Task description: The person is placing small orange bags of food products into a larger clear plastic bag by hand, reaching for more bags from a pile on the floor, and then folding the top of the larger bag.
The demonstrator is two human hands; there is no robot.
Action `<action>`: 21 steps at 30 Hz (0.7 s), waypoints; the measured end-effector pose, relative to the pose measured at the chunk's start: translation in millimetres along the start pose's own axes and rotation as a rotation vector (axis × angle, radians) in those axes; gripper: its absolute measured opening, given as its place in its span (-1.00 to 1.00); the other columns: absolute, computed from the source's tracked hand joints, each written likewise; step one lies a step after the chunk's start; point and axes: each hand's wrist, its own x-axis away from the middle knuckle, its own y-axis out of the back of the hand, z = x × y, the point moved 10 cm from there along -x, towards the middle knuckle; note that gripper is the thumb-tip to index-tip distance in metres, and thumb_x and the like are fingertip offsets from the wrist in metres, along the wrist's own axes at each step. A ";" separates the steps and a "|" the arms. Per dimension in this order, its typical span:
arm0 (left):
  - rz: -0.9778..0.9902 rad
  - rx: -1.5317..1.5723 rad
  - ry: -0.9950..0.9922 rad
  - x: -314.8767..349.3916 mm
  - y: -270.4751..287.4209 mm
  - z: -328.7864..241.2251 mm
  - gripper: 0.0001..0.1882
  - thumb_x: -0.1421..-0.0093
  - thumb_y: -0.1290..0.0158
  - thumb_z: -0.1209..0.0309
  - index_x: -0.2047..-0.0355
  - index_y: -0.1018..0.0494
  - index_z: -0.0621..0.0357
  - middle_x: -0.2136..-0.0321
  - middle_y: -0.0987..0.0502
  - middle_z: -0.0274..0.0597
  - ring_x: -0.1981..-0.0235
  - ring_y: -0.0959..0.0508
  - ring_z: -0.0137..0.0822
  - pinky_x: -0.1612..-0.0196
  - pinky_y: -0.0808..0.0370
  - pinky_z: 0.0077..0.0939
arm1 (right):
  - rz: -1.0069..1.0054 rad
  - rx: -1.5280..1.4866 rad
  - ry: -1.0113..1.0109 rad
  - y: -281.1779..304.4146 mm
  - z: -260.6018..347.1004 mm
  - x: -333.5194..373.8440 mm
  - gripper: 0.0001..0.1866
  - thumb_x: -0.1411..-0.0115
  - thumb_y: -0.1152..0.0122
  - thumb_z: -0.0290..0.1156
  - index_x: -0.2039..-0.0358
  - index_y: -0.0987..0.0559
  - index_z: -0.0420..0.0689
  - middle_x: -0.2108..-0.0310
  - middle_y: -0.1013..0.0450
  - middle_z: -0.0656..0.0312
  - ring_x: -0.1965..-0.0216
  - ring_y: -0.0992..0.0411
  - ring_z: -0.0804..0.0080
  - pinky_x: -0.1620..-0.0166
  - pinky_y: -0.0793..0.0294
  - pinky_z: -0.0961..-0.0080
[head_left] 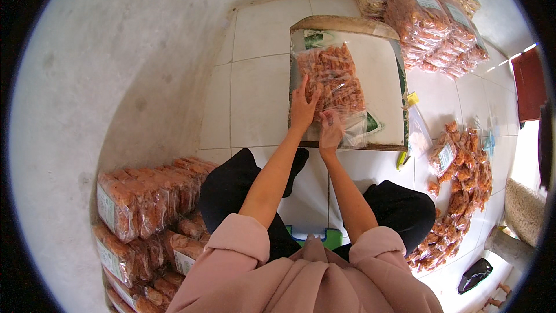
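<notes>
A large clear plastic bag (336, 84) packed with small pouches of reddish-orange snacks lies on a low, worn white-topped table (383, 64). My left hand (303, 106) rests on the left side of the bag, its fingers spread against the plastic. At the bag's near end, my right hand (330, 132) has its fingers closed on the loose clear film, partly seen through it. Both forearms reach forward between my bent knees.
Stacked snack packs (145, 203) stand at the lower left by the wall. More large packs (417, 23) are piled at the back right. Loose snack pouches (460, 197) cover the floor to my right. Near the table's right edge lie a yellow-green cutter (401, 160) and clear plastic bags (418, 130).
</notes>
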 end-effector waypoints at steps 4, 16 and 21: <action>-0.016 -0.151 0.130 1.3 3.0 -1.2 -0.25 -0.08 0.02 -0.05 -0.23 0.08 -0.33 0.03 -0.18 0.11 0.07 -0.30 0.14 0.06 -0.31 -0.07 | -0.138 0.230 0.320 10.0 23.8 13.6 -0.87 -0.13 -0.02 -0.44 0.35 -0.46 -0.21 0.29 -0.32 0.03 0.23 -0.32 0.27 0.18 -0.28 0.44; -0.177 -0.390 -0.383 -27.8 0.1 -43.7 -0.51 -0.24 0.22 0.31 -0.19 -0.07 -0.20 -0.20 0.06 -0.01 -0.20 0.07 0.12 -0.11 -0.06 0.12 | -0.165 -0.155 0.100 42.5 -20.1 17.7 -0.82 -0.06 -0.13 -0.49 0.29 -0.45 -0.22 0.32 -0.37 0.13 0.32 -0.36 0.29 0.26 -0.34 0.50; -0.021 -0.443 -0.425 -31.3 -18.1 -47.3 -0.59 -0.24 0.21 0.24 -0.12 -0.21 -0.26 -0.24 0.08 -0.20 -0.23 0.14 0.10 -0.19 0.05 0.02 | -0.185 -0.083 0.098 32.8 -9.1 4.3 -0.82 -0.02 -0.13 -0.52 0.32 -0.43 -0.23 0.30 -0.35 0.10 0.30 -0.35 0.21 0.18 -0.31 0.41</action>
